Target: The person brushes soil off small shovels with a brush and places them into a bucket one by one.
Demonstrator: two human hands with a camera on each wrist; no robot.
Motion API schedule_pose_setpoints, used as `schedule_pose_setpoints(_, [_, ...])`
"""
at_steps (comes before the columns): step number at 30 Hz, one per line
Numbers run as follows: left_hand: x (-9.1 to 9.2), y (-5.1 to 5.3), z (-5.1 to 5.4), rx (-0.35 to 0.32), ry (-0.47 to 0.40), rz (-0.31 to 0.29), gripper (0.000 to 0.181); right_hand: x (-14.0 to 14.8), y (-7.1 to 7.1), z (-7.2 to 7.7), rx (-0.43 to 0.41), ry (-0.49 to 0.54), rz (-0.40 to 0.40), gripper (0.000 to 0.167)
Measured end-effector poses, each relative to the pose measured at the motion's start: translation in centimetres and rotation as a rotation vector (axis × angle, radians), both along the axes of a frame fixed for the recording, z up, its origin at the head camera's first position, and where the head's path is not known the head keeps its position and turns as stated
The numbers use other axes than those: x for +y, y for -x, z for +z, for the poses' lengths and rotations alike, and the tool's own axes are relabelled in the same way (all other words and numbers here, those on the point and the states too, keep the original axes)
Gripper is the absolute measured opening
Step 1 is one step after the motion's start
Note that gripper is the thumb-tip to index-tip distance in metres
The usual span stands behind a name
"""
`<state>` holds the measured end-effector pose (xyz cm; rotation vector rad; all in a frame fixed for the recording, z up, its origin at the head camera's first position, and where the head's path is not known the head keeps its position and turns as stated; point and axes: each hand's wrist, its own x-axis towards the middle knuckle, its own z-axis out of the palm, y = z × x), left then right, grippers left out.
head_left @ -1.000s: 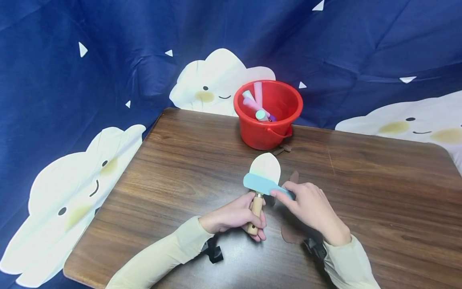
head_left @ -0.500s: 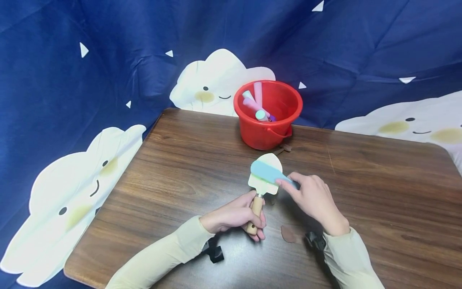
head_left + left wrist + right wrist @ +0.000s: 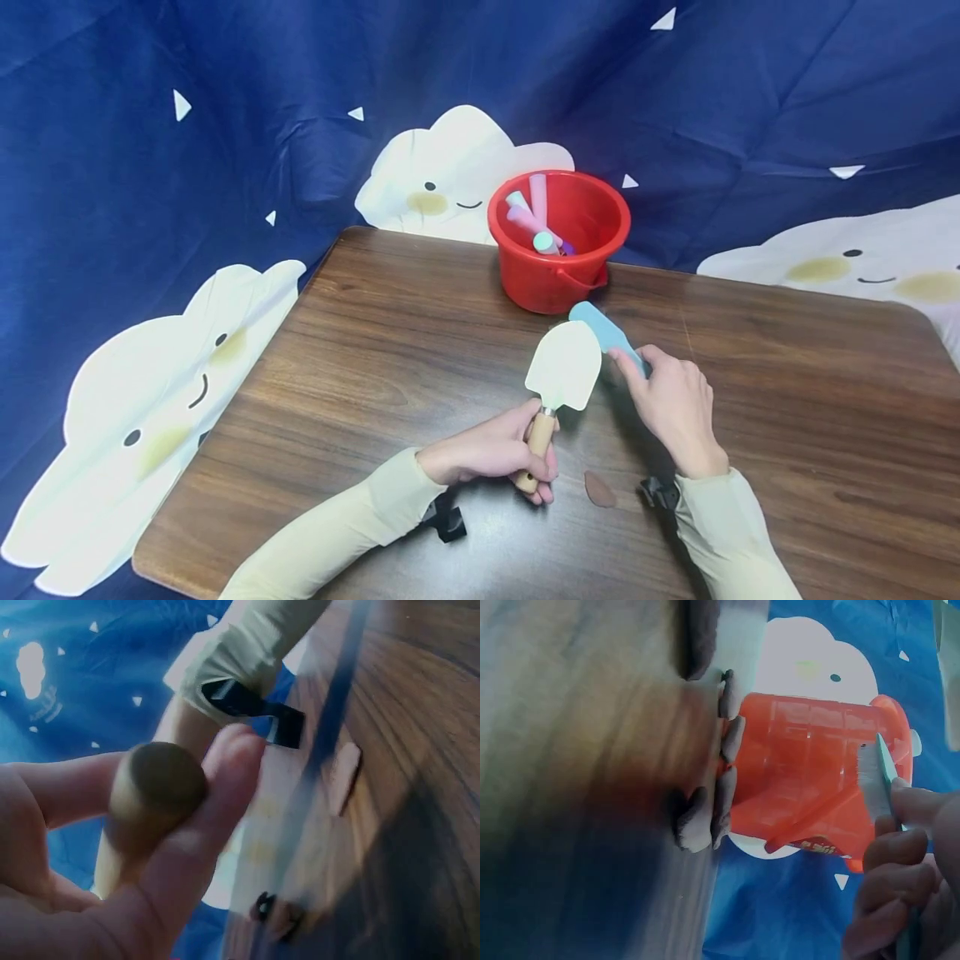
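Observation:
In the head view a small trowel point(image 3: 566, 362) with a pale blade and wooden handle points away from the person. My left hand point(image 3: 487, 450) grips its handle, with fingers wrapped round the wood. The handle's round butt point(image 3: 169, 778) faces the left wrist camera. A light blue brush point(image 3: 603, 329) lies across the upper right edge of the blade, overlapping it in the head view; contact cannot be told. My right hand point(image 3: 675, 408) pinches the brush handle. White bristles point(image 3: 871, 776) show in the right wrist view.
Behind the hands a red bucket point(image 3: 551, 283) stands at the table's far edge, holding several pink and mint tubes point(image 3: 536, 221). One flat brown piece point(image 3: 598, 489) lies between the forearms. More brown pieces point(image 3: 696, 825) lie by the bucket's foot.
The brush has swept from the lower blade upward, then right to its upper right edge, my right hand moving with it. My left hand keeps its hold; the trowel tips slightly right.

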<state>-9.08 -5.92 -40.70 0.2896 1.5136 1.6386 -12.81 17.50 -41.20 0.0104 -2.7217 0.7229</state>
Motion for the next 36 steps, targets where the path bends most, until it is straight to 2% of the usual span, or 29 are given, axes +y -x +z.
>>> schedule_pose_setpoints(3, [0.0,0.1,0.1,0.03,0.002,0.034,0.038,0.2,-0.1,-0.2,-0.016,0.01,0.003,0.043])
schedule_pose_setpoints(9, [-0.1,0.5,-0.2,0.034,0.041,0.104,0.037,0.6,-0.2,0.1,0.012,0.025,-0.012,0.041])
schedule_pose_setpoints(11, [-0.2,0.7,-0.3,0.082,0.093,0.12,0.039,0.8,-0.3,0.3,0.02,0.033,-0.023,0.04])
schedule_pose_setpoints(17, [-0.4,1.2,-0.2,0.356,0.381,0.165,0.044,1.2,-0.5,0.8,0.048,0.048,-0.03,0.038])
schedule_pose_setpoints(18, [-0.4,1.2,-0.2,0.384,0.414,0.174,0.042,1.2,-0.6,0.9,0.055,0.052,-0.029,0.038])
schedule_pose_setpoints(25, [-0.2,1.4,0.1,0.499,0.558,0.243,0.031,1.4,-1.0,1.5,0.086,0.085,-0.037,0.036])
schedule_pose_setpoints(32, [0.0,1.5,0.0,0.691,0.691,0.277,0.025,1.3,-1.3,1.9,0.123,0.118,-0.015,0.032])
schedule_pose_setpoints(34, [0.0,1.4,-0.1,0.706,0.695,0.271,0.022,1.2,-1.3,2.1,0.129,0.128,0.0,0.03])
schedule_pose_setpoints(36, [0.0,1.4,-0.2,0.689,0.667,0.262,0.018,0.9,-1.5,2.2,0.126,0.139,0.028,0.027])
